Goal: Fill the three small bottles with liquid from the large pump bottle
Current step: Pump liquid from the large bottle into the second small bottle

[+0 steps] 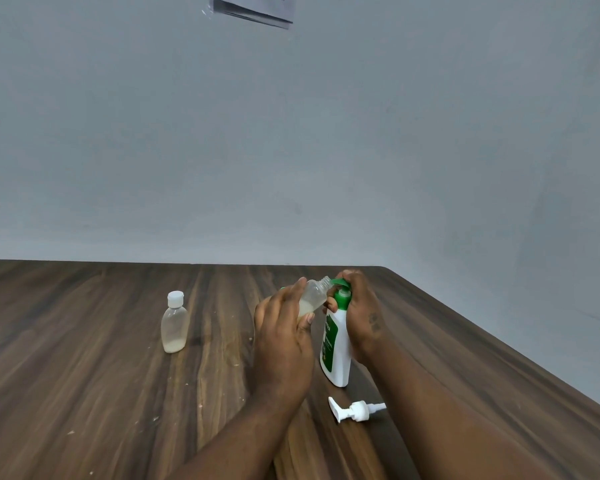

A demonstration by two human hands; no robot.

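hands at the pump bottle, one small bottle tilted to its nozzle

head view: the left hand (pixel 284 327) is curled around an uncapped small clear bottle (pixel 314 294), tipped so its threaded neck meets the green pump head (pixel 340 283) of the white pump bottle (pixel 336 348); a little pale liquid sits in the small bottle. the right hand (pixel 357 306) wraps the pump bottle's neck, fingers closed over the pump top. the pump bottle stands on the dark wooden table (pixel 84 393). well to the left, a capped small bottle (pixel 174 323) stands upright with pale liquid at its bottom. a loose white pump dispenser (pixel 355 410) lies near the pump bottle's base.
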